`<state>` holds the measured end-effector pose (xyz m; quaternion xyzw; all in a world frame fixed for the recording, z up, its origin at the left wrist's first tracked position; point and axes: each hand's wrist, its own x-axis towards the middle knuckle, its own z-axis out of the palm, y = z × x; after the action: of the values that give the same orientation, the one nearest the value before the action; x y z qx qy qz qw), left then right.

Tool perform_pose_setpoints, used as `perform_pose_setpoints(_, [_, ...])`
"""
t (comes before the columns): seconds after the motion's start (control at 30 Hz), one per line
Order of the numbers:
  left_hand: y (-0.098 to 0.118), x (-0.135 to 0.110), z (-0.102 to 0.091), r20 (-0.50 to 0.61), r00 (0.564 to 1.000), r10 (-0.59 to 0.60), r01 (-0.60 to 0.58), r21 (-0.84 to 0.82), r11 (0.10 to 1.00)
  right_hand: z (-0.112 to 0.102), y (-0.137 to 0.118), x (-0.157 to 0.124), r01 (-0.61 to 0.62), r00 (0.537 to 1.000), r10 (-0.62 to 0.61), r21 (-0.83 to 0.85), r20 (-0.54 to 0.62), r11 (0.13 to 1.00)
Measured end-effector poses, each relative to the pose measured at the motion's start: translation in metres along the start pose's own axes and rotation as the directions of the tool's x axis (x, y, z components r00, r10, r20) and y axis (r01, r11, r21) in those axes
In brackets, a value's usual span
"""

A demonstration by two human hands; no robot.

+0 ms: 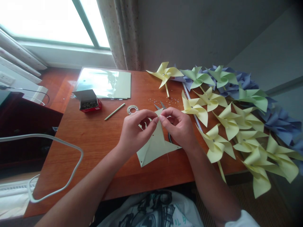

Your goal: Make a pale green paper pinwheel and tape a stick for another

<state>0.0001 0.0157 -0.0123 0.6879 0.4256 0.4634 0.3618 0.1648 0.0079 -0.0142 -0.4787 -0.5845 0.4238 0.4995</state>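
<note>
A pale green pinwheel paper [152, 148], cut into flaps with small holes near some corners, hangs below my fingers over the table. My left hand [138, 124] pinches its upper tip between thumb and forefinger. Thumb and fingers of my right hand [177, 123] are closed at the same tip, touching the left fingertips. Anything small between the fingertips is hidden. Behind the hands lie scissors [162, 105], their blades showing and the handles mostly covered by my right hand. Just left of them a roll of tape [132, 109] lies flat.
Finished yellow pinwheels [215, 142], green ones [222, 77] and blue ones [281, 123] crowd the right side over a ruler [187, 91]. A rolled paper stick [115, 111], an open red box [90, 105] of small metal pieces and a folder [101, 83] lie left. A white cable [71, 148] loops at the left edge.
</note>
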Motion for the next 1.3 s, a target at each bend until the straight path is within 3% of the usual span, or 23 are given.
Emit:
perform_pose_setpoints(0.33, [-0.001, 0.0, -0.001, 0.007, 0.997, -0.071, 0.072, -0.101, 0.992, 0.002, 0.002, 0.0, -0.013, 1.0, 0.013, 0.04, 0.007, 0.999])
perform_pose_setpoints(0.47, [-0.004, 0.0, -0.001, 0.008, 0.998, -0.069, 0.069, -0.078, 0.995, -0.019, -0.008, -0.001, -0.032, 0.999, 0.039, -0.165, 0.038, 0.986])
perform_pose_setpoints(0.57, [-0.005, -0.001, -0.002, 0.012, 0.997, -0.074, 0.075, -0.073, 0.995, -0.041, -0.012, -0.013, -0.058, 0.998, 0.059, -0.505, -0.014, 0.861])
perform_pose_setpoints(0.67, [-0.003, 0.0, -0.003, 0.02, 0.997, -0.073, 0.074, -0.075, 0.994, -0.053, -0.008, -0.031, -0.111, 0.994, 0.076, -0.775, -0.081, 0.622])
perform_pose_setpoints(0.8, [0.001, 0.0, -0.004, 0.033, 0.998, -0.062, 0.064, -0.069, 0.996, -0.047, 0.001, -0.048, -0.092, 0.99, 0.139, -0.896, -0.034, 0.435])
perform_pose_setpoints(1.0, [0.002, 0.0, -0.004, 0.035, 0.998, -0.054, 0.056, -0.068, 0.996, -0.037, 0.007, -0.05, -0.083, 0.985, 0.167, -0.948, -0.032, 0.308])
perform_pose_setpoints(1.17, [0.003, 0.0, -0.005, 0.025, 0.998, -0.06, 0.062, -0.091, 0.994, -0.036, 0.009, -0.048, -0.087, 0.986, 0.159, -0.956, -0.044, 0.278])
perform_pose_setpoints(1.3, [0.004, 0.0, -0.006, 0.019, 0.999, -0.047, 0.049, -0.099, 0.994, -0.04, 0.003, -0.047, -0.144, 0.989, 0.084, -0.913, -0.121, 0.381])
